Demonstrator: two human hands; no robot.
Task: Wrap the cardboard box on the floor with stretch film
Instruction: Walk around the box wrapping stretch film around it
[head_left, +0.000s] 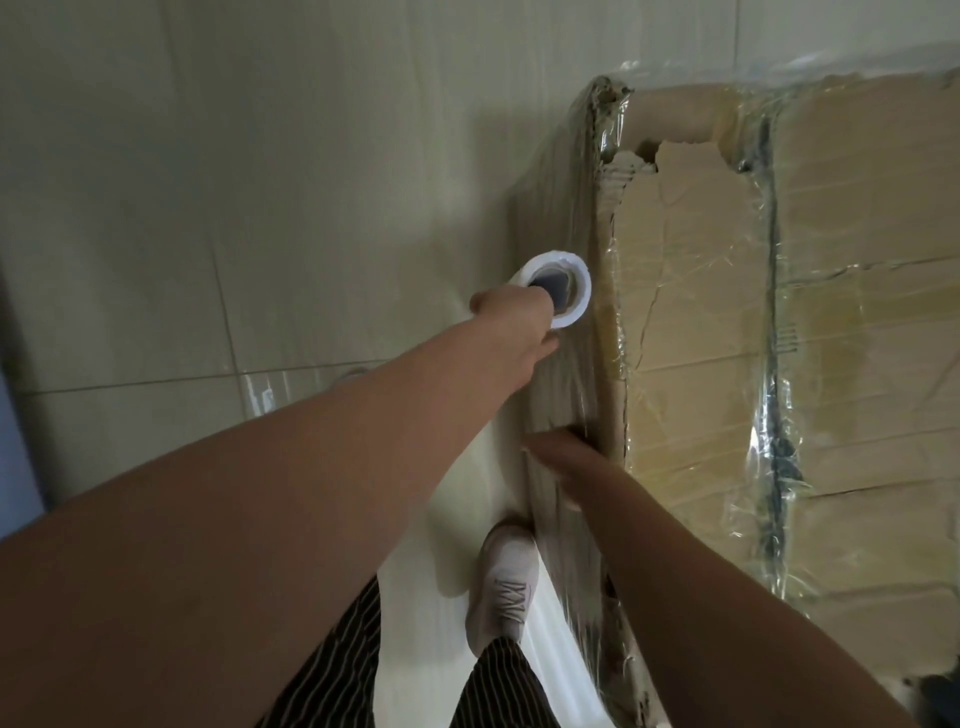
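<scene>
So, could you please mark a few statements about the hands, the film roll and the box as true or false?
1. The left hand holds the film roll by its core. True.
2. The cardboard box is bare of film. False: film already covers its side and top.
3. The right hand rests against the box's filmed side. True.
4. The box's far top corner is intact. False: the cardboard is torn there.
5. The person is barefoot. False: a white shoe shows.

tan box (701, 322), white roll (737, 291), striped trousers (332, 670)
</scene>
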